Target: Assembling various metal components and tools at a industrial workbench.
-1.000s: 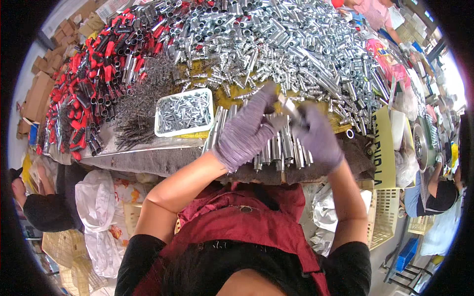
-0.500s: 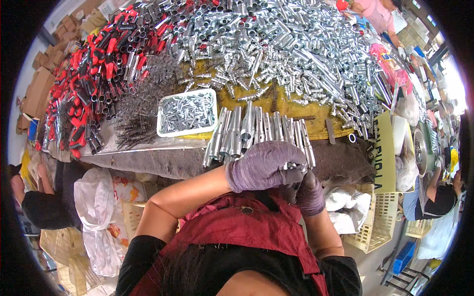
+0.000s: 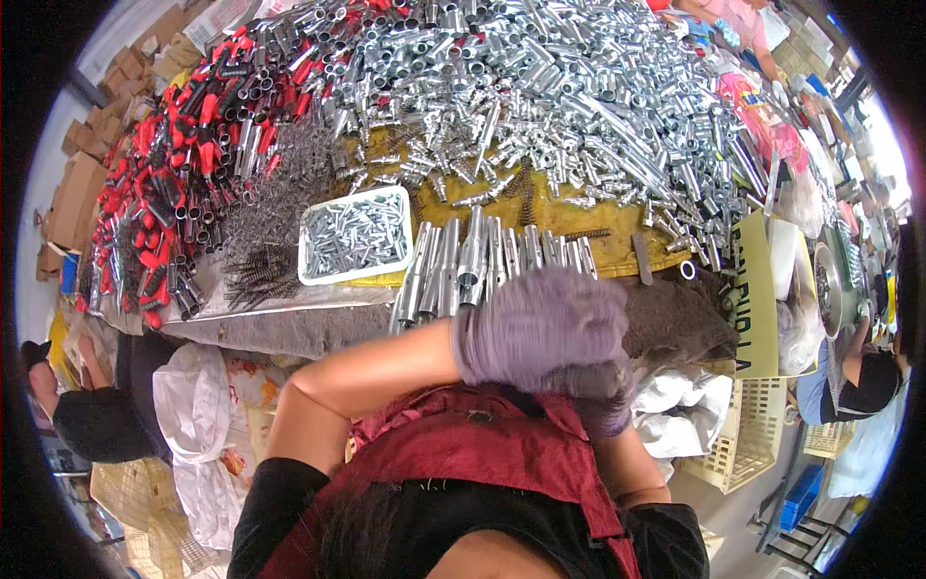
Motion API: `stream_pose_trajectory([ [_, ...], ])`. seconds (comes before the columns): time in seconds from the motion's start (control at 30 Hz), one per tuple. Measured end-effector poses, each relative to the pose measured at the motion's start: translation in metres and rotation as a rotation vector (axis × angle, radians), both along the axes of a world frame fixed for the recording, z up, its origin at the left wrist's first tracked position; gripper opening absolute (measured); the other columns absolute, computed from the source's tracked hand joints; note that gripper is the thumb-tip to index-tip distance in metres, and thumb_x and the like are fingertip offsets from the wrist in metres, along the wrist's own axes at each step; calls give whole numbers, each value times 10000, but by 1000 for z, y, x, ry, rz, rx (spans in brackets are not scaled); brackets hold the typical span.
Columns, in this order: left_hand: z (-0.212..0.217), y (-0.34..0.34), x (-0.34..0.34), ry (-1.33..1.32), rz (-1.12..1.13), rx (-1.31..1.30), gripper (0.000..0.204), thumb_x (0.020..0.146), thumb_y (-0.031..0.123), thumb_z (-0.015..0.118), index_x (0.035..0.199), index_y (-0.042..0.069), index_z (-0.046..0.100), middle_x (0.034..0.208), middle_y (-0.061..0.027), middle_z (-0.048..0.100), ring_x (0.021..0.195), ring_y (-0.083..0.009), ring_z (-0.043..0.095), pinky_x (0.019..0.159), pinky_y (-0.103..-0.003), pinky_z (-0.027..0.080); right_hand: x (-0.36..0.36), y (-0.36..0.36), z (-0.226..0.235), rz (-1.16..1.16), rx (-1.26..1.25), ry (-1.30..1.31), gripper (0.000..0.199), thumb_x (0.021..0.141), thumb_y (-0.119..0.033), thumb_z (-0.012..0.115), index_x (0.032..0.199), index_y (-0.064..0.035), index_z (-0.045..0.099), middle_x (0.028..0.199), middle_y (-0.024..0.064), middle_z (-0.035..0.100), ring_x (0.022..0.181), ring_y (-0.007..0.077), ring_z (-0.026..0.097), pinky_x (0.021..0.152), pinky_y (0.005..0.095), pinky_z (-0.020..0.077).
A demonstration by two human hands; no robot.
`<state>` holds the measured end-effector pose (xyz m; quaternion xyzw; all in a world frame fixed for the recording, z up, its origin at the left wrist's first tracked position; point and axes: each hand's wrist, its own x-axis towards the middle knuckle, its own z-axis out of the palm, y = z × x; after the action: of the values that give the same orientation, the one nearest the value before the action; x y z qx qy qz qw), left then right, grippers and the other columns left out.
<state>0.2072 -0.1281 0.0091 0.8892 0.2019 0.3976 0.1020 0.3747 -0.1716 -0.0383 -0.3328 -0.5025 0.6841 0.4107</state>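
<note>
My hands have come back from the desk to my chest. A second ago both were out over the row of tubes [image 3: 487, 259]; now my left hand [image 3: 542, 330] is curled in its purple glove right at the near edge of the desk [image 3: 289, 328], just below that row, and my right hand [image 3: 600, 398] is tucked under it, mostly hidden. The left fingers [image 3: 569, 294] are folded into a loose fist; whether they pinch a part I cannot tell, and the right fingers are covered, so I cannot tell there either. I judge I have drawn a piece off the row and am working it close to me.

The tubes lie side by side, untouched now. Just left of the row is the white tray [image 3: 355, 234] of small pins. Farther left of it are dark springs [image 3: 260, 261], then the red-handled pieces [image 3: 174, 174]. Beyond the row, the big silver heap [image 3: 540, 87] covers the far desk.
</note>
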Motion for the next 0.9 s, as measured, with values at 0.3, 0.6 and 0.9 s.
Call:
stream_pose_trajectory([
  [0.3, -13, 230, -3, 586, 741, -360, 331, 869, 189, 447, 1181, 87, 496, 1148, -154, 559, 978, -306, 584, 805, -407, 469, 16, 28, -2, -388, 25, 2, 320, 861, -352, 546, 903, -35, 535, 619, -10, 458, 524, 67, 385, 454, 225, 296],
  [0.6, -49, 302, 5, 778, 882, -90, 408, 804, 210, 553, 1198, 134, 480, 1160, -106, 540, 1017, -272, 557, 805, -390, 461, 67, 19, -27, -319, 155, -460, 204, 825, -107, 599, 991, 12, 596, 789, 58, 598, 701, 116, 555, 654, 259, 454],
  [0.9, 11, 138, 22, 381, 238, -622, 408, 781, 338, 636, 1058, 96, 459, 903, -88, 592, 813, -301, 615, 667, -398, 505, 65, 79, 26, -419, 883, -1169, 386, 726, -156, 649, 1094, -106, 543, 959, 122, 586, 836, 318, 587, 673, 375, 482],
])
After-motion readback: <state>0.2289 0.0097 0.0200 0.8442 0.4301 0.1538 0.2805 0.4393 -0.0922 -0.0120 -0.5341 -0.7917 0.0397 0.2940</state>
